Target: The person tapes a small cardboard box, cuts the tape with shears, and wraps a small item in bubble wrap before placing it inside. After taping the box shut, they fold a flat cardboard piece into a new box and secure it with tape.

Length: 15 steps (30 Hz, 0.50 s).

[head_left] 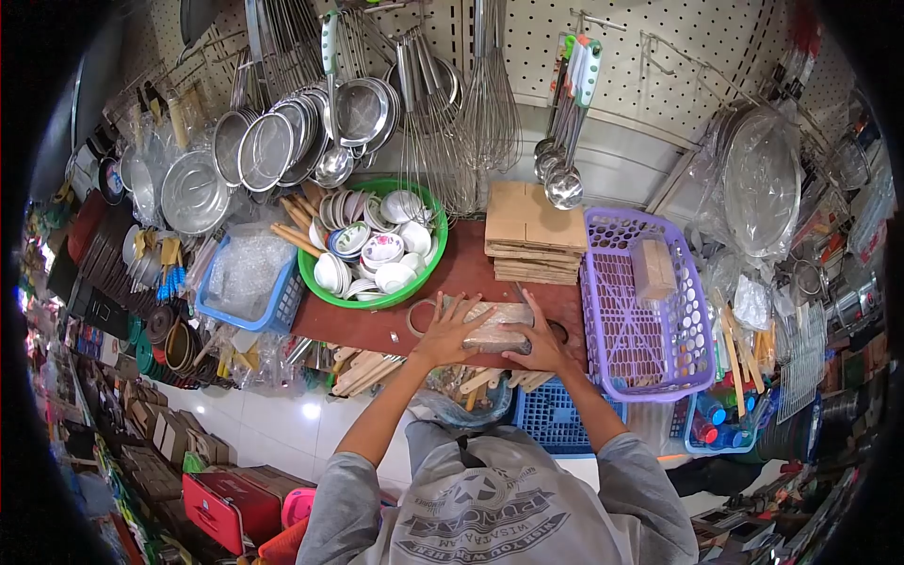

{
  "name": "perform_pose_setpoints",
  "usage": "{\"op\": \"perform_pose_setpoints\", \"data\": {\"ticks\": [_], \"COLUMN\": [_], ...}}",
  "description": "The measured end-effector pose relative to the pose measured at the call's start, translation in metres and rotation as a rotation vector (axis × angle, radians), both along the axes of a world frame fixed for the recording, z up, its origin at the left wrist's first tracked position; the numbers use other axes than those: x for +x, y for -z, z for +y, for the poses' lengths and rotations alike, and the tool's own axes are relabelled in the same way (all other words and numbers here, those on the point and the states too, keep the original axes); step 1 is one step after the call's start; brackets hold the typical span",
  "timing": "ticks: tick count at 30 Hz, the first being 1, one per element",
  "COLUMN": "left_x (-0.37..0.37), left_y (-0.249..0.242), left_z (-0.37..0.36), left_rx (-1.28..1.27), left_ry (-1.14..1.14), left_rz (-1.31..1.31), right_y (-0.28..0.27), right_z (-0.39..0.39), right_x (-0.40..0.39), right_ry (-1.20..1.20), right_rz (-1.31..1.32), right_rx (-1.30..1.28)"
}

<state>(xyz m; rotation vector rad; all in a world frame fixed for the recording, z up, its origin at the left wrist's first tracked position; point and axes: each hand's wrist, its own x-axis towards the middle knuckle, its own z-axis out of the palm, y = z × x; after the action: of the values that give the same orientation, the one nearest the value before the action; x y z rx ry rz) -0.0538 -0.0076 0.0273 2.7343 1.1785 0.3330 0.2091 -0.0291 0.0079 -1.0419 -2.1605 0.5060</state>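
While left hand [450,333] and right hand [540,343] spread unclenched over wrapped bundle [496,325], tabletop [363,326] edge near, bare stretch leftward.

Grey short-sleeved shirt [471,499], dark print, seemingly "PUNCAK"; bare hands [455,330].

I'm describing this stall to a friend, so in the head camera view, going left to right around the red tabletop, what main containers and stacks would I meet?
Blue basket, green basin, cardboard stack, purple basket.
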Motion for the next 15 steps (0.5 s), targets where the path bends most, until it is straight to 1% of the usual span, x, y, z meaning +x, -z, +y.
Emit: {"op": "perform_pose_setpoints", "data": {"ticks": [2, 8, 11, 14, 15], "left_x": [0.0, 0.0, -0.005, -0.008, -0.009], "left_y": [0.0, -0.004, -0.004, -0.013, -0.017], "left_z": [0.001, 0.0, 0.004, 0.009, 0.012], "left_rx": [0.009, -0.017, -0.023, -0.032, -0.04], "left_ry": [0.006, 0.015, 0.043, 0.069, 0.093], "left_rz": [-0.012, -0.002, 0.006, 0.016, -0.014], "right_y": [0.007, 0.015, 0.01, 0.005, 0.0], "right_z": [0.002, 0.002, 0.0, -0.007, -0.011], "right_x": [0.0, 0.001, 0.001, -0.003, -0.005], "right_ry": [-0.028, 0.006, 0.012, 0.071, 0.101], "right_rz": [0.021, -0.014, -0.024, 0.015, 0.03], "right_rx": [-0.082, -0.068, -0.123, -0.106, -0.141]}}
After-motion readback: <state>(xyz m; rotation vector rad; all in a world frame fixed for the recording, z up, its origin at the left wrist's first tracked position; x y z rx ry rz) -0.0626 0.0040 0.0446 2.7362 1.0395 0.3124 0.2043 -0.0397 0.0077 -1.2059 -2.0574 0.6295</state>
